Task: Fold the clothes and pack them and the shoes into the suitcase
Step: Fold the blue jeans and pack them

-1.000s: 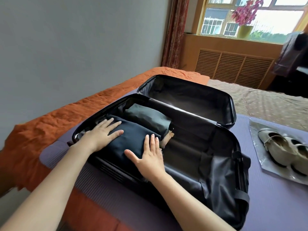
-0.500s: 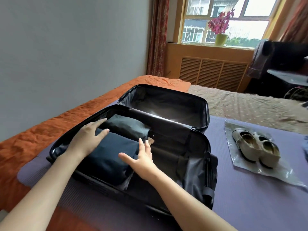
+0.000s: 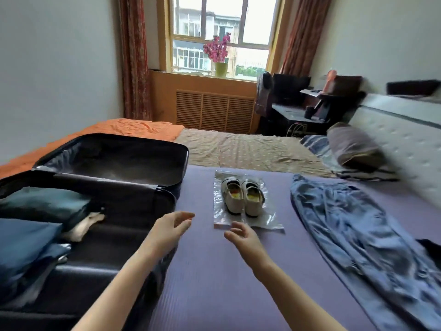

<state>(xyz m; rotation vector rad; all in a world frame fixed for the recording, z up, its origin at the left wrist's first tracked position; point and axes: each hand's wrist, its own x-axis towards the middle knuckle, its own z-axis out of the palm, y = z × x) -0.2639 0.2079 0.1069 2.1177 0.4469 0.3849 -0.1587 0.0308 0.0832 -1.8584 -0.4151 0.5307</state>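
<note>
While both arms reach out over the bed (image 3: 214, 283), I'll take it big to small. At the bed's left edge the suitcase (image 3: 164, 194) lies wide open, lid thrown flat toward the far side, which I'd say is to leave both halves free for loading. Its near corner is cut off by the frame.

Along the right edge sprawls a blue garment (image 3: 346, 225), crumpled and not yet folded. Its lower end runs out of view, and a dark patch beside it I can't identify.

Inside the suitcase, folded clothes (image 3: 26, 240) sit stacked at its left end, partly cropped. Something pale is tucked next to them, and it's too blurred to name.

Mid-bed, between case and garment, the shoes (image 3: 242, 198) stand side by side on a clear plastic bag (image 3: 269, 223). My guess is the bag keeps the soles off the bedding.

Left hand (image 3: 167, 229) hovers just beside the suitcase wall, right hand (image 3: 241, 237) at the bag's near edge. Whether it's touching, I can't tell. On both the grip is apart, fingers loosely curved, and neither holds anything. It looks like a reach for the shoes.
</note>
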